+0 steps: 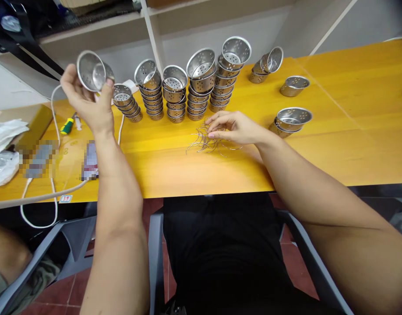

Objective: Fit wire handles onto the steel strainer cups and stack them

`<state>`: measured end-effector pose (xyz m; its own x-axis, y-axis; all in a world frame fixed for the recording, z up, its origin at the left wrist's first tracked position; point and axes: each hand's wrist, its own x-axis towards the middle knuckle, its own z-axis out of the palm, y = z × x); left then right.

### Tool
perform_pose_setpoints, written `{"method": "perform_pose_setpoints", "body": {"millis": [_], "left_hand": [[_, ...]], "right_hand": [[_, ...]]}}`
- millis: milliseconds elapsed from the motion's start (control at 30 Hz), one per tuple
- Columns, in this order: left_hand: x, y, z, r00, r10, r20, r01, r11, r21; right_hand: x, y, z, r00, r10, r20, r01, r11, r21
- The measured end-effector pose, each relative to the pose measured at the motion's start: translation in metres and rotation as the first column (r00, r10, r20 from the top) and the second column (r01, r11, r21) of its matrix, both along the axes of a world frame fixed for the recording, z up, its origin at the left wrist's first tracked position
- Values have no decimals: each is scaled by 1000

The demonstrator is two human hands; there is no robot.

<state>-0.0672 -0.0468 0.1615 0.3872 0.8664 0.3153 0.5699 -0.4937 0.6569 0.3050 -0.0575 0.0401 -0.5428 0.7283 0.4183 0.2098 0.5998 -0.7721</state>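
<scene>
Raised at the upper left, my left hand [89, 100] grips a metal cup [91, 72], its fingers behind and its thumb in front. The cup is tilted, above the tabletop. My right hand [229, 126] is over a loose pile of thin curved wires [201, 142] at the middle of the table. Its fingers are bent together at the pile; whether they pinch a wire is too small to tell. Behind the wires stand several stacks of perforated metal cups [197, 98], the tallest stack [224, 83] at their right end.
More perforated cups lie at the right: a leaning group [265, 65], a single cup [294, 86] and a small stack [289, 120]. White cables [53, 131], a green-yellow screwdriver [68, 125] and plastic bags [5, 148] are at the left. A person's knee [10, 245] shows lower left.
</scene>
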Motion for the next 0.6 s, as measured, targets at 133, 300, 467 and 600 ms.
{"method": "perform_pose_setpoints", "body": {"millis": [133, 300, 467, 600], "left_hand": [[-20, 17, -19, 972, 236, 8, -236, 966, 105], [-58, 40, -42, 678, 640, 361, -729, 647, 222], [10, 3, -37, 985, 170, 17, -171, 982, 85], [66, -22, -35, 999, 36, 33, -38, 996, 76]], "right_hand": [[-8, -3, -4, 1000, -13, -17, 14, 1000, 15], [-8, -5, -3, 1000, -24, 2, 24, 999, 22], [-1, -3, -4, 993, -25, 114, 19, 999, 50], [6, 1, -7, 956, 3, 293, -22, 998, 62]]}}
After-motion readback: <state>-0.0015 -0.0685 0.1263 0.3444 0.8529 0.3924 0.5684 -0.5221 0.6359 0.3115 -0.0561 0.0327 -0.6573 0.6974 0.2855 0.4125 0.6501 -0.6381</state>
